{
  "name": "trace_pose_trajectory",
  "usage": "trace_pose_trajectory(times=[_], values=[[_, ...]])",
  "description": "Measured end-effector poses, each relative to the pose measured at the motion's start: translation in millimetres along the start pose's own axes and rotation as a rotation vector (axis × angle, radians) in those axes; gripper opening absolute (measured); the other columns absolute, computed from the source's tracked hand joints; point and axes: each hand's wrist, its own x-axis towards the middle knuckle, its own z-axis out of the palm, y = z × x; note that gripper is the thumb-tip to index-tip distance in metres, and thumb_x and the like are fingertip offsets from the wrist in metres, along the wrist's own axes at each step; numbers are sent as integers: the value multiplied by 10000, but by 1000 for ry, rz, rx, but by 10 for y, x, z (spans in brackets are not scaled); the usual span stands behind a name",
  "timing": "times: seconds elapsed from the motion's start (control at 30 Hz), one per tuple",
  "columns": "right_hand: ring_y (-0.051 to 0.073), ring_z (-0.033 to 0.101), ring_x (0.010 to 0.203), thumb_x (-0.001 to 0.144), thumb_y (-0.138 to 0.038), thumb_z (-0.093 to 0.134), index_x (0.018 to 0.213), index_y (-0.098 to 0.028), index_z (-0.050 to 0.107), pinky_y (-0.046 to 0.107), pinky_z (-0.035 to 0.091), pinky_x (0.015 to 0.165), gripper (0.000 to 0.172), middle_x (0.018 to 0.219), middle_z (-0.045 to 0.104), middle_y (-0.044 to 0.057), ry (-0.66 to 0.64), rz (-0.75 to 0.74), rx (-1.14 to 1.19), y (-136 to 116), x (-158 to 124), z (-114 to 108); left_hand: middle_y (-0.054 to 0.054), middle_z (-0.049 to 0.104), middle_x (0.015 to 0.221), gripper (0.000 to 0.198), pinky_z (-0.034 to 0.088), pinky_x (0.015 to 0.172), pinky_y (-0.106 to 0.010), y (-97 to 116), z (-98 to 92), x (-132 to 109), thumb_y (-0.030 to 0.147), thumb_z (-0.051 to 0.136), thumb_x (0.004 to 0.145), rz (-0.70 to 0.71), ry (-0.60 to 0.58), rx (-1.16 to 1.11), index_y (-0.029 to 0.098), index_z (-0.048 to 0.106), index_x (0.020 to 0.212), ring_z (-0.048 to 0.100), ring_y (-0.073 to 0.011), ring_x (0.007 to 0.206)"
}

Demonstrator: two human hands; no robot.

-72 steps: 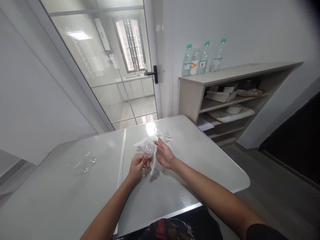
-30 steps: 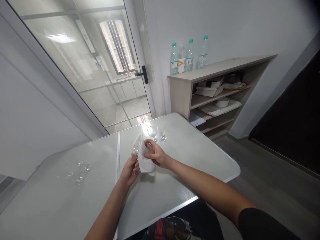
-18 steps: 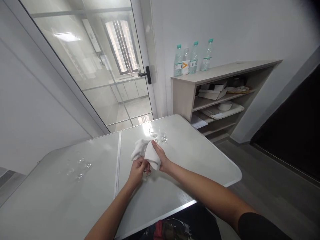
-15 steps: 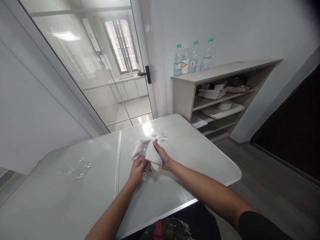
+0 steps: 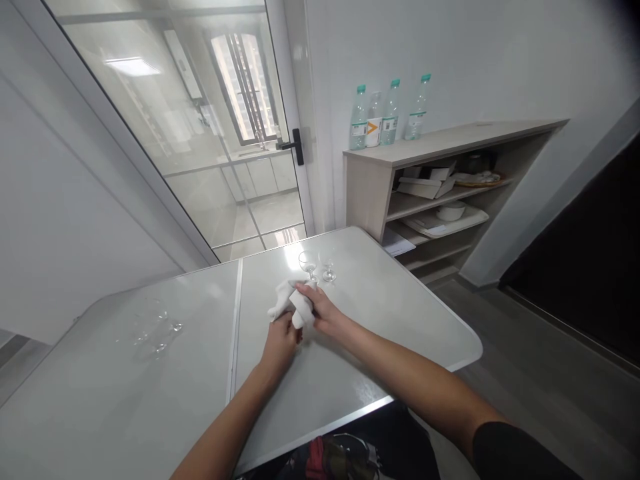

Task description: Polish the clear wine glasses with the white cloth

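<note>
My left hand (image 5: pixel 281 341) is closed around the stem of a small clear stemmed glass, which is mostly hidden under a white cloth (image 5: pixel 291 303). My right hand (image 5: pixel 317 311) grips that cloth and presses it over the glass bowl, just above the white table (image 5: pixel 350 353). Two more small stemmed glasses (image 5: pixel 316 265) stand upright just beyond my hands. Several clear glasses (image 5: pixel 159 331) stand in a group on the table's left half.
A glass sliding door with a black handle (image 5: pixel 295 145) lies behind the table. To the right, a wooden shelf unit (image 5: pixel 440 183) carries several water bottles (image 5: pixel 390 113) on top and boxes and dishes inside. Grey floor runs along the right.
The cloth, first loose beside the glass, has been wrapped over its bowl by my right hand. Both hands have sunk a little toward the table, and the glass is now almost fully covered.
</note>
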Motion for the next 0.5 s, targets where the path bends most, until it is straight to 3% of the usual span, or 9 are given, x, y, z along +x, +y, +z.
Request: trace_pose_trajectory(times=[0.07, 0.13, 0.23, 0.33, 0.4, 0.5], values=[[171, 664, 724, 667, -385, 912, 919, -167, 702, 277, 547, 681, 394, 811, 728, 25, 86, -42, -77, -4, 21, -26, -8, 579, 575, 137, 355, 546, -259, -9, 13, 16, 186, 660, 739, 40, 40, 76, 185, 587, 624, 466, -137, 551], [171, 669, 733, 592, -312, 954, 961, -177, 691, 273, 544, 685, 473, 826, 731, 11, 106, -90, -146, -11, 24, -55, -1, 572, 566, 138, 362, 526, -252, -3, 22, 8, 225, 692, 738, -32, -18, -18, 180, 593, 652, 468, -132, 528], [169, 670, 736, 549, -282, 965, 1030, -198, 667, 269, 542, 692, 572, 838, 726, -5, -93, -35, -86, -63, 12, -105, 46, 478, 521, 296, 442, 534, -268, 48, 28, -47, 387, 720, 813, -221, -184, -367, 179, 554, 683, 420, -100, 454], [170, 671, 740, 545, -310, 959, 1110, -214, 654, 269, 545, 685, 648, 895, 733, 5, -303, 44, 44, -134, -7, -142, 106, 355, 513, 436, 481, 527, -282, 100, 8, -107, 512, 773, 813, -379, -272, -633, 195, 491, 714, 296, -53, 406], [170, 673, 757, 543, -286, 961, 1132, -219, 654, 267, 546, 694, 667, 919, 734, 5, -350, 42, 48, -140, -23, -134, 105, 357, 504, 473, 464, 498, -271, 95, -10, -116, 538, 796, 788, -403, -263, -644, 198, 479, 703, 296, -51, 395], [177, 673, 773, 588, -270, 948, 1098, -204, 672, 273, 545, 711, 583, 892, 734, 12, -286, -7, -31, -40, -58, -75, 23, 490, 497, 442, 456, 498, -284, 35, -16, -74, 544, 761, 782, -259, -125, -420, 188, 535, 650, 463, -121, 435]])
